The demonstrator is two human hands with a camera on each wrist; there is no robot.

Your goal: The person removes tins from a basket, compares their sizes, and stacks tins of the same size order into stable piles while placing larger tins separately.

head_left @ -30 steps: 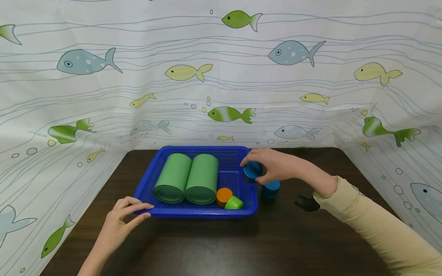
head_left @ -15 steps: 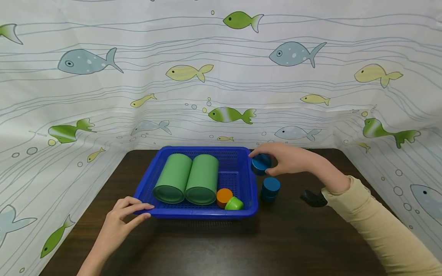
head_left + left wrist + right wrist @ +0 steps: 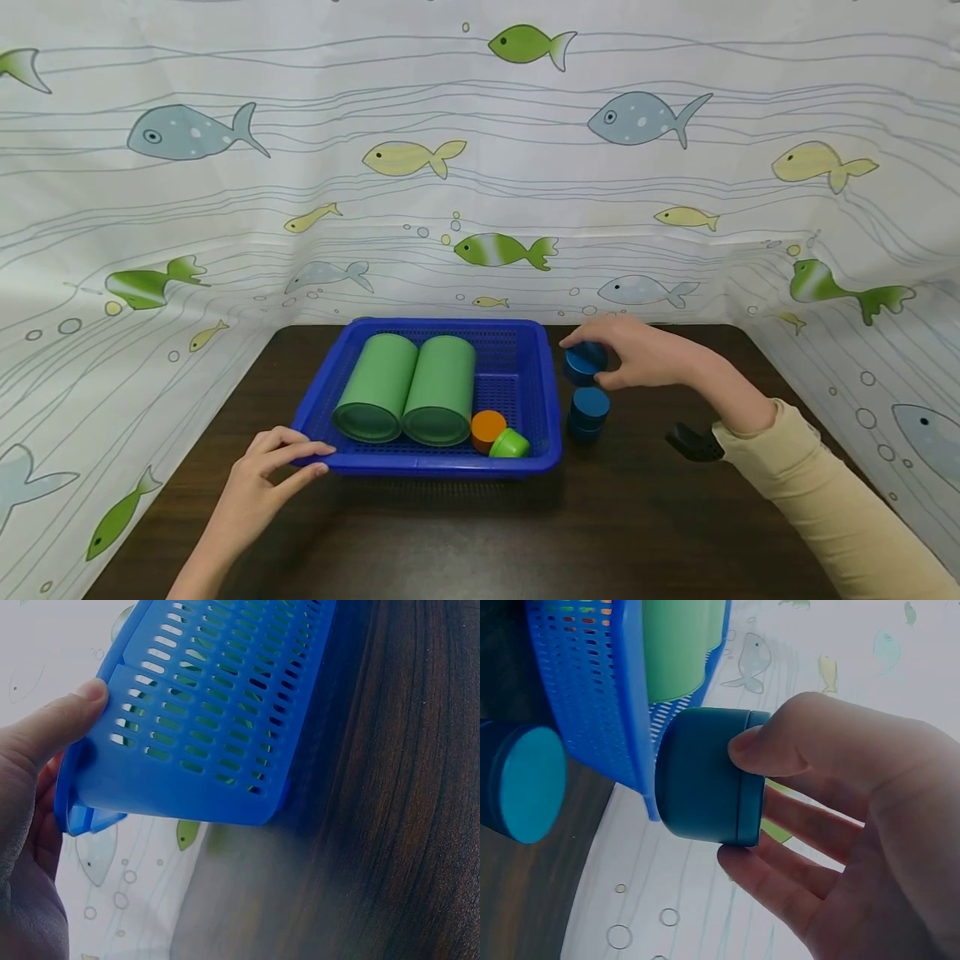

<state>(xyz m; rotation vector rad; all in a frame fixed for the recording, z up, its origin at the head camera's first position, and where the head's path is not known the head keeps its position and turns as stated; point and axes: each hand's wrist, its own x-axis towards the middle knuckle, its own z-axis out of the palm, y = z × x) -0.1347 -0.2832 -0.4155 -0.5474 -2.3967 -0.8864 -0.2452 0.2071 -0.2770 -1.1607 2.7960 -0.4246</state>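
My left hand (image 3: 255,483) pinches the rim of a blue plastic basket (image 3: 450,462) at its front left corner. In the left wrist view the thumb presses the outside of the basket wall (image 3: 187,780). My right hand (image 3: 648,354) grips a small round blue lidded jar (image 3: 701,776) by its lid end, thumb on one side and fingers on the other. That jar is held above the table, just right of the basket. A second blue jar (image 3: 588,410) stands upright on the table, nearer than the held one.
Inside the basket lie two large green canisters (image 3: 442,387) on their sides. An orange-topped jar (image 3: 488,429) and a small lime green cup (image 3: 509,442) sit at its front right. Fish-printed sheeting (image 3: 480,192) surrounds the dark wooden table (image 3: 465,542).
The right hand has carried the blue jar rightward, from over the basket's right rim to beside the basket. The left hand has stayed on the corner.
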